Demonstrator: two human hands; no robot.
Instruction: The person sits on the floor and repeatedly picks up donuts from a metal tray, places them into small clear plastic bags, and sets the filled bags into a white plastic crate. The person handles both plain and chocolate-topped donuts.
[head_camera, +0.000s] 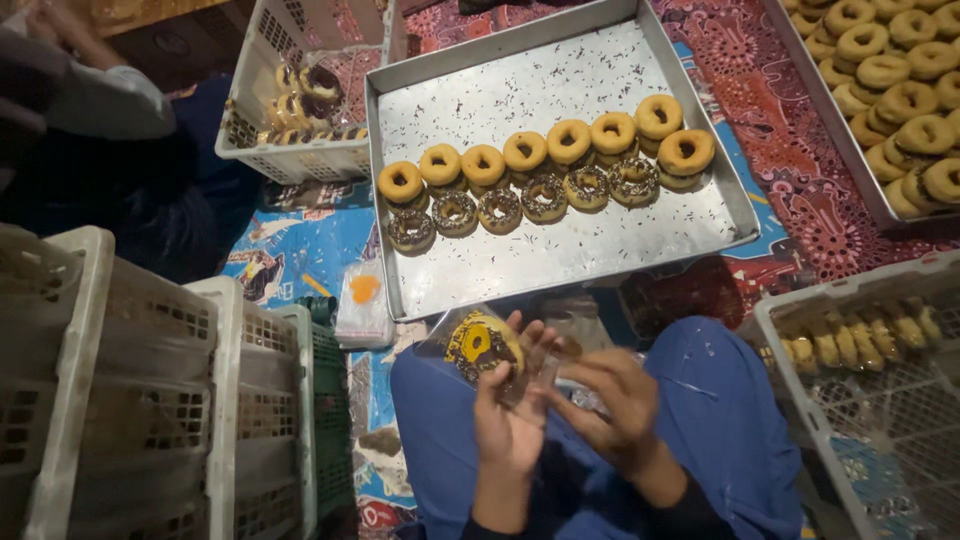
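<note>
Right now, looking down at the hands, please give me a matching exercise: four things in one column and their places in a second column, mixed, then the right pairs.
Things:
1. doughnut in clear bag
2. metal tray
3. stack of clear bags
4. white basket

Places:
A. at the right, holding wrapped doughnuts
B. on the mat, left of the hands
C. held by the left hand with the right hand at the bag
D. in the middle, with two rows of doughnuts

Pairs: 1-C, 2-D, 3-B, 4-A
</note>
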